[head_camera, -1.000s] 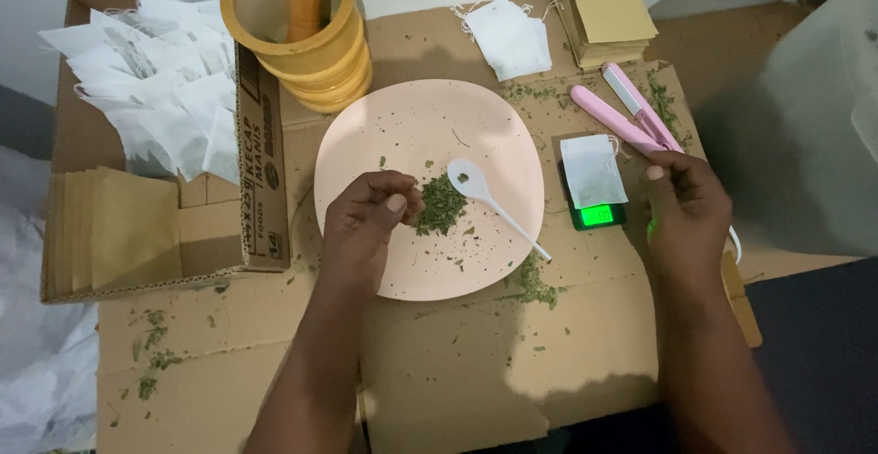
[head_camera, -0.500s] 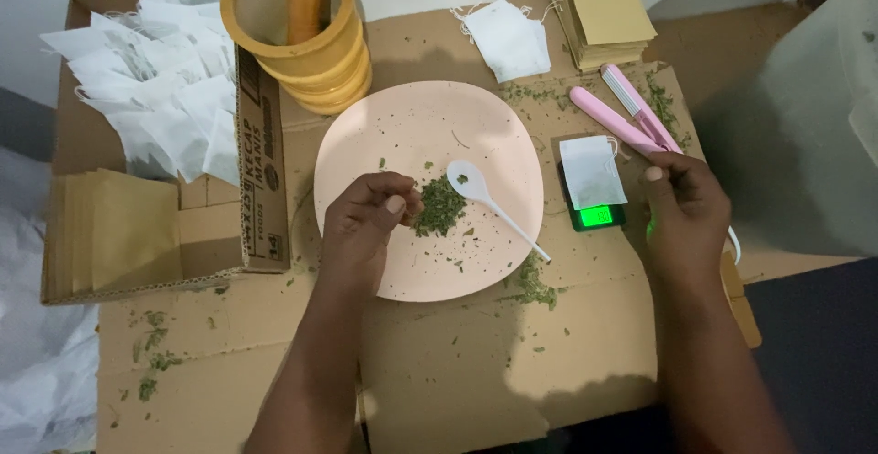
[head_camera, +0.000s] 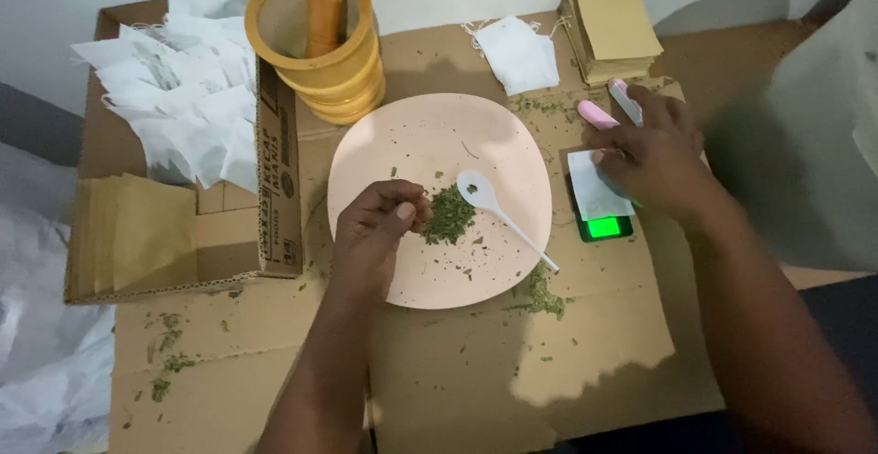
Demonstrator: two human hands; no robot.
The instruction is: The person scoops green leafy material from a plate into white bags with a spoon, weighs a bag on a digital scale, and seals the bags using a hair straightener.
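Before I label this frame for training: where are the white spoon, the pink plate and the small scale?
white spoon (head_camera: 477, 188), head view, bowl.
pink plate (head_camera: 430, 134), head view, bare upper surface.
small scale (head_camera: 604, 227), head view, green display.

Matt pink plate (head_camera: 412, 143) sits on rough brown cardboard (head_camera: 476, 363), with a smooth white plastic spoon (head_camera: 498, 212) on it, crumbly dried herbs (head_camera: 450, 216) beside the spoon, glossy wooden mortar (head_camera: 320, 52) behind the plate.

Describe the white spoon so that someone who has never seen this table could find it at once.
Start at the round pink plate in the middle of the cardboard. The white spoon lies on its right half, bowl beside the heap of green flakes, thin handle running out over the lower right rim. It is the only utensil on the plate.
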